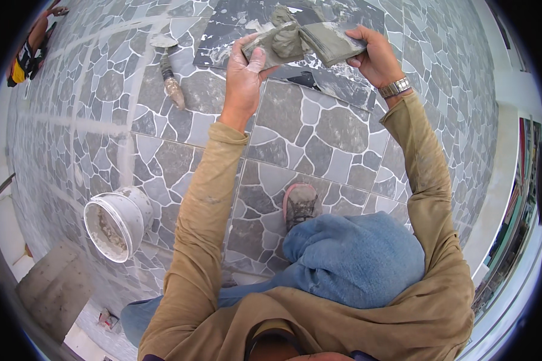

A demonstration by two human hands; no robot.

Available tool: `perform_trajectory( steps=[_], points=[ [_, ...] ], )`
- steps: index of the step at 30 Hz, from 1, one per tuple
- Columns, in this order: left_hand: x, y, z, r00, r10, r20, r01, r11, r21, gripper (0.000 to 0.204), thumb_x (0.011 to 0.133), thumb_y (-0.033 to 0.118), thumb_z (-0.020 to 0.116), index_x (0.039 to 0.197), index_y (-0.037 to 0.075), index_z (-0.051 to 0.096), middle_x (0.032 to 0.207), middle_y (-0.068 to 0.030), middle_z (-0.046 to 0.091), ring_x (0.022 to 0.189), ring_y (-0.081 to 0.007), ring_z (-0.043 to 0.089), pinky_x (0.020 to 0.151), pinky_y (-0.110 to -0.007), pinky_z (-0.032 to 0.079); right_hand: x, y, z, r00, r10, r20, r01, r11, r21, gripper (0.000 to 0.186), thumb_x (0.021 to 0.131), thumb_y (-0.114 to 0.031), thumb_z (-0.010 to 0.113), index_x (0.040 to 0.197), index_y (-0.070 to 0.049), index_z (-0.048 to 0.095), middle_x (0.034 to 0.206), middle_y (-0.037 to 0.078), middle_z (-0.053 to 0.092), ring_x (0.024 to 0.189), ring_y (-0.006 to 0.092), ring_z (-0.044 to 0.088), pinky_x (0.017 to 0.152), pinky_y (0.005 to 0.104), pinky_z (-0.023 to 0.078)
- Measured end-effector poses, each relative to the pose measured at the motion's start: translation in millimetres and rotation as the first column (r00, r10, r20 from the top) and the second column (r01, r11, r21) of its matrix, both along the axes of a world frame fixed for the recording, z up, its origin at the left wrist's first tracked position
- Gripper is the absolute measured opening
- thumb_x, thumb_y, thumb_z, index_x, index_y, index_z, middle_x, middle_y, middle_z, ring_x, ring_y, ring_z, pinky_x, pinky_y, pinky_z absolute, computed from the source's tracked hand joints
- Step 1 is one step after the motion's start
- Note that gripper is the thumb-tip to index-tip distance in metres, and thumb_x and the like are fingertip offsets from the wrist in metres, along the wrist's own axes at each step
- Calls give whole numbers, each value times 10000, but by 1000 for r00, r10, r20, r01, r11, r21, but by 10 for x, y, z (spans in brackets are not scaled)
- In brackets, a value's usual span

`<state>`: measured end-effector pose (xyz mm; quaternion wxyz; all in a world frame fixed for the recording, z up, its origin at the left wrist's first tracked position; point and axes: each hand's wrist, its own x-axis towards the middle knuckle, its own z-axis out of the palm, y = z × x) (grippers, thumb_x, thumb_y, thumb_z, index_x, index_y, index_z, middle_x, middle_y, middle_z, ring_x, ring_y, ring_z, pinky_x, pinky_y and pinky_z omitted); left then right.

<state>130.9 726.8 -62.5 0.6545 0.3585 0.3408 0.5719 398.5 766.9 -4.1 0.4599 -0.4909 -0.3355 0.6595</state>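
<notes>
My left hand (pixel 244 75) is closed on the edge of a flat grey scraper-like piece (pixel 264 47) smeared with wet mortar, the thumb on top. A lump of mortar (pixel 287 43) sits on that piece. My right hand (pixel 376 55), with a metal watch on its wrist, grips a second flat mortar-coated piece (pixel 332 47). The inner ends of both pieces meet beside the lump. Beneath them lies a dark board (pixel 223 37) streaked with mortar, and more mortar (pixel 281 14) is heaped on it. The exact kind of the two pieces is masked by the coating.
Left of the board a trowel (pixel 170 81) with a worn handle lies on the stone-patterned tile floor (pixel 277 114). A mortar-stained white bucket (pixel 123 224) lies tipped on its side at the left. Part of another person (pixel 35 42) shows at the far left.
</notes>
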Motion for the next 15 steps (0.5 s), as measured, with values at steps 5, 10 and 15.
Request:
perform_trajectory(
  steps=[5, 10, 15],
  points=[
    [87, -85, -44, 988, 10, -155, 3, 997, 83, 314, 1086, 141, 479, 1390, 72, 444, 1296, -118, 607, 1164, -219, 639, 976, -403, 578, -73, 20, -159, 995, -54, 81, 49, 997, 58, 139, 942, -167, 624, 909, -32, 628, 823, 49, 603, 681, 132, 525, 502, 297, 377],
    [206, -142, -42, 995, -93, 37, 95, 994, -60, 310, 1091, 145, 452, 1384, 43, 454, 1308, -133, 605, 1175, -252, 642, 985, -411, 584, 167, 320, -478, 973, -166, 162, 151, 983, 103, 177, 937, -171, 681, 1003, -7, 680, 917, 40, 638, 758, 120, 559, 562, 295, 437],
    [17, -10, 74, 936, -57, 348, 146, 961, -235, 378, 1106, 193, 373, 1366, -71, 446, 1300, -172, 607, 1171, -288, 652, 949, -402, 617, 199, 72, -202, 909, -168, 383, -54, 861, 505, 272, 938, -107, 723, 1202, -48, 705, 1124, 40, 701, 956, 117, 642, 790, 273, 530]
  ],
)
